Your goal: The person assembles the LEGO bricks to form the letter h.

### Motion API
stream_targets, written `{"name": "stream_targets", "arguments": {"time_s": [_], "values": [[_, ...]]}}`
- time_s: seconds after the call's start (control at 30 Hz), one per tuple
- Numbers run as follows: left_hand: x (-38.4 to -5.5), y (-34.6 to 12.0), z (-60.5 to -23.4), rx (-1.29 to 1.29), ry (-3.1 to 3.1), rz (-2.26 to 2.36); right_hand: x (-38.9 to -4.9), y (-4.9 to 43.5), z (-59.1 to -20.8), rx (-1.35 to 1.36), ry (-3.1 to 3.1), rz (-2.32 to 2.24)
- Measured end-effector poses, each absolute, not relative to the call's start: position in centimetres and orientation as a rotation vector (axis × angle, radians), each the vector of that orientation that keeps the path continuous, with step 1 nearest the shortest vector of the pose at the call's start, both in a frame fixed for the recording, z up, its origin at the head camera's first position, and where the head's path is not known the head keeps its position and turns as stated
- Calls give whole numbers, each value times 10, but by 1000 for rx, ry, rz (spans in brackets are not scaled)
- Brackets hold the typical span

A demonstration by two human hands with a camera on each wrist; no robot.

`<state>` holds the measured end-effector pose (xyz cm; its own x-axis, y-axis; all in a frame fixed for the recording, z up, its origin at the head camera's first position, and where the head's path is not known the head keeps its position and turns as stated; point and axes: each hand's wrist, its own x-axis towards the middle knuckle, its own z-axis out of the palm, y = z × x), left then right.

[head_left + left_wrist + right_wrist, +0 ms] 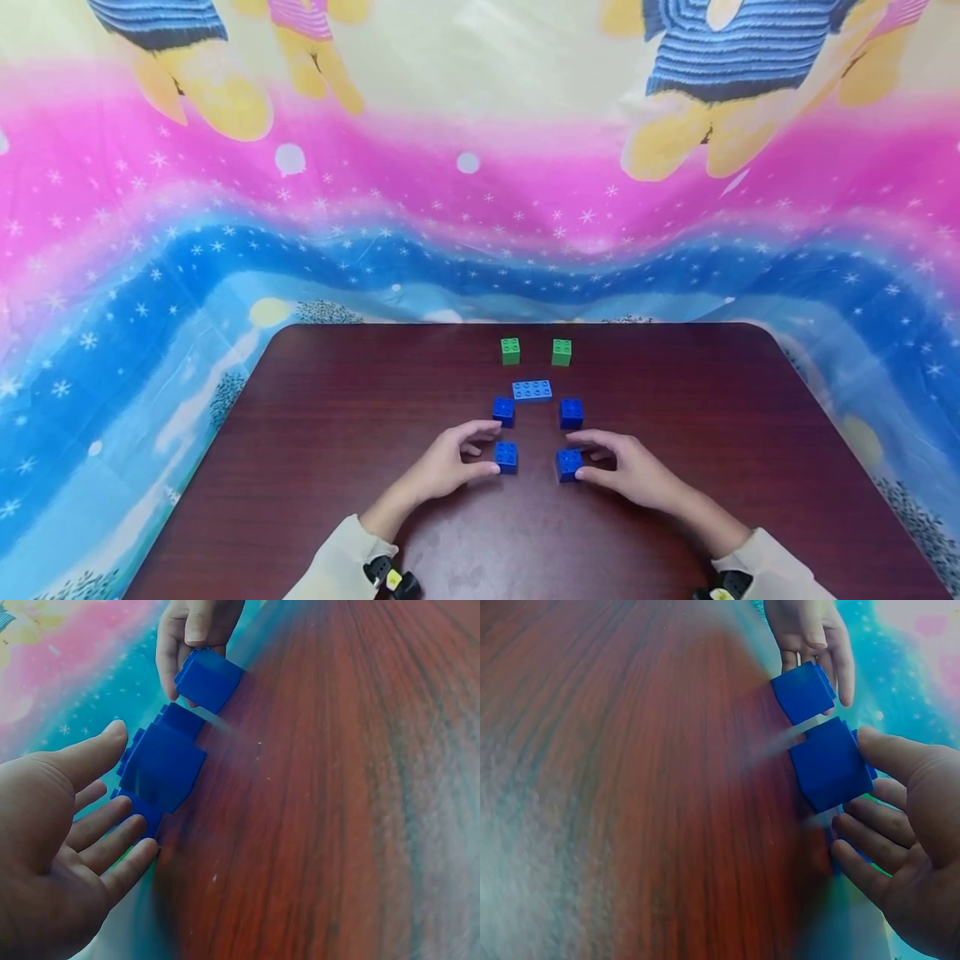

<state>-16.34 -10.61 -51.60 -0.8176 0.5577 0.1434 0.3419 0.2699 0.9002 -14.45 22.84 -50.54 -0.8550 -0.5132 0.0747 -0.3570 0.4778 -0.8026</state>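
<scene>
In the head view, a dark blue toy brick (506, 457) sits at the near left, with my left hand (447, 463) beside it. The left thumb and fingers are spread apart and relaxed around its outer side. A matching blue brick (568, 465) lies at the near right. My right hand (636, 472) reaches it from the right, its thumb tip at the brick's edge and its fingers loosely extended. In the right wrist view, the right fingers (874, 836) stand away from the nearby brick (832, 765). The left wrist view shows the left palm open next to a brick (161, 766).
Two more dark blue bricks, one at left (503, 412) and one at right (571, 413), stand just beyond the hands. Behind them lie a lighter blue long brick (532, 390) and two green bricks (511, 351). A patterned cloth (480, 208) hangs behind the brown table (337, 400).
</scene>
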Motion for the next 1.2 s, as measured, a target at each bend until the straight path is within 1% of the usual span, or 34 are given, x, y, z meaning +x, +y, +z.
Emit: {"name": "stream_targets", "arguments": {"time_s": [0.5,1.2], "values": [[-164,-101,-524,844,2426,1511,-146,222,-508,-694,2586,-1263],[-164,-93,-524,812,2426,1527,-144,223,-515,-618,2586,-1329]]}}
